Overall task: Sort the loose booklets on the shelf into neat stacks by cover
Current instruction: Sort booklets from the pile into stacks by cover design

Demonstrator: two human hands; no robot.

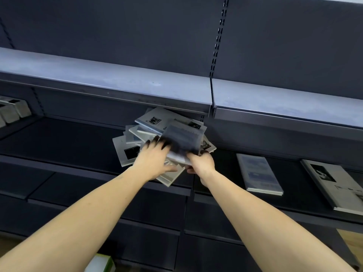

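— Where are the booklets right now?

— Most sit in a loose pile (149, 132) on the dark shelf (68, 142), just under the front lip of the pale upper shelf (110, 83). They lie fanned at odd angles, grey-white covers with small black photo prints. One booklet (182, 140) is lifted off the top of the heap, tilted and blurred.

— Who has hold of it?

— The right hand (201, 163) grips its near edge, thumb on top and the other fingers curled beneath. The left hand (153, 160) lies across the pile beside it with fingers (157, 140) spread and fairly straight, tips at the blurred booklet's left edge — whether they pinch it or only press against it I cannot tell.

— Anything already sorted?

— Further right on the same shelf, well apart from the pile, a neat stack with a bluish cover (259, 173) lies flat. Beyond it, near the frame's edge, another stack (334, 185) shows a grey cover with a dark photo. At far left, a few grey items (13, 112) stand in a row at the back of the shelf.
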